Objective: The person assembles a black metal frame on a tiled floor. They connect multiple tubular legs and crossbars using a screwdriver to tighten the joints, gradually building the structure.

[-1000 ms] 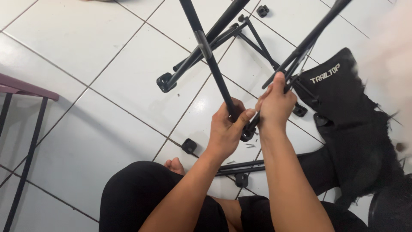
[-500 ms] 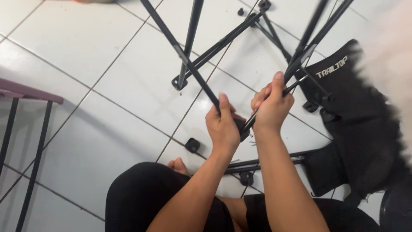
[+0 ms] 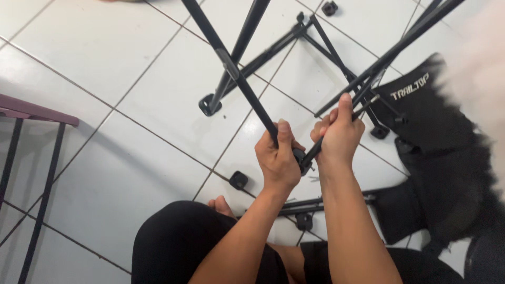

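Note:
A black folding metal frame of thin rods (image 3: 247, 84) stands over the white tile floor. My left hand (image 3: 279, 158) is closed around the lower end of one rod, thumb pointing up along it. My right hand (image 3: 339, 134) grips a neighbouring rod (image 3: 368, 87) that slants up to the right. The two rods meet at a black joint (image 3: 302, 160) between my hands. Black fabric (image 3: 436, 137) with a fuzzy edge hangs from the frame at the right.
Black rubber feet of the frame (image 3: 209, 105) (image 3: 238, 180) rest on the tiles. A dark purple stool with thin legs (image 3: 31, 113) stands at the left edge. My knees in black clothing (image 3: 179, 247) and a bare foot (image 3: 221, 205) are below my arms.
The frame has swung left and its rods stand more upright. Both hands have kept their grip at the joint, with the right hand shifted slightly higher along its rod.

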